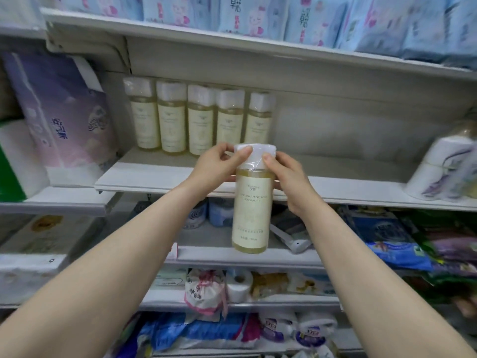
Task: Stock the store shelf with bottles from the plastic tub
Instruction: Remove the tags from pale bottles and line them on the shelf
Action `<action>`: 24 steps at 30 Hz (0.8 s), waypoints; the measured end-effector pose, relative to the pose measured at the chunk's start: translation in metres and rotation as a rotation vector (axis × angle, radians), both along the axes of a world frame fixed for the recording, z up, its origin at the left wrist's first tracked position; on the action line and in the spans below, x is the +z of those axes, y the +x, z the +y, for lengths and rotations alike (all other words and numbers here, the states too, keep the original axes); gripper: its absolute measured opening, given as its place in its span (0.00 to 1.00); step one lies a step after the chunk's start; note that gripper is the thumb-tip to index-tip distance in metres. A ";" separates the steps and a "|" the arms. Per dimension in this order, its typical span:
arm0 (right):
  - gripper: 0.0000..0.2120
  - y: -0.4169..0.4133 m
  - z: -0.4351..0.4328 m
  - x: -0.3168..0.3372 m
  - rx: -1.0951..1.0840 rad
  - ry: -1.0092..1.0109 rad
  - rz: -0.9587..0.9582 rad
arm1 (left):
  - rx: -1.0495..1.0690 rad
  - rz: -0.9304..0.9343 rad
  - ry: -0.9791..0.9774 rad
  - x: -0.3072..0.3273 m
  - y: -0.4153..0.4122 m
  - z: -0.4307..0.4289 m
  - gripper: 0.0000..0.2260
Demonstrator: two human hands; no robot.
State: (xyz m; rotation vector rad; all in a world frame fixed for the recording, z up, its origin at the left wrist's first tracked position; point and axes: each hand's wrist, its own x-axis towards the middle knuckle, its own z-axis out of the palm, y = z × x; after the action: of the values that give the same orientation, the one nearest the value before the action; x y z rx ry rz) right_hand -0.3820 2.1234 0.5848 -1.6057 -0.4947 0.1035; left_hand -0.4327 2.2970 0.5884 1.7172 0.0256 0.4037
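Note:
A tall clear bottle (251,208) of yellowish liquid, with a cream label and a white wrapped cap, hangs upright in front of the middle shelf (361,196). My left hand (219,164) pinches its cap from the left. From the right, my right hand (286,174) grips the cap and shoulder. Several matching bottles (201,120) stand in a row at the back left of that shelf. The plastic tub is out of view.
The shelf is bare to the right of the row, up to a wrapped paper-roll pack (446,166). A purple tissue pack (59,112) stands left of the shelf. Blue packs (258,14) fill the shelf above. Lower shelves hold mixed goods.

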 end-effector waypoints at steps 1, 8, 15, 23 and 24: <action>0.14 0.007 -0.003 0.003 -0.008 0.000 -0.012 | -0.010 -0.004 0.016 0.003 0.005 -0.003 0.23; 0.12 0.047 -0.020 0.029 -0.065 0.032 -0.057 | -0.064 -0.059 0.154 0.023 0.027 -0.032 0.27; 0.13 0.076 -0.031 0.047 -0.059 0.093 -0.102 | -0.044 -0.144 0.107 0.035 0.054 -0.052 0.32; 0.13 0.097 -0.040 0.057 -0.038 0.157 -0.132 | -0.048 -0.195 0.105 0.044 0.081 -0.059 0.34; 0.13 0.099 -0.041 0.056 -0.035 0.162 -0.131 | -0.053 -0.197 0.104 0.043 0.085 -0.060 0.34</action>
State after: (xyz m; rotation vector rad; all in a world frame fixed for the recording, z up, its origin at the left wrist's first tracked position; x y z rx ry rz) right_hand -0.2828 2.0826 0.6406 -1.4670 -0.5614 -0.0672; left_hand -0.3482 2.2374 0.6310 1.7689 -0.1860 0.5410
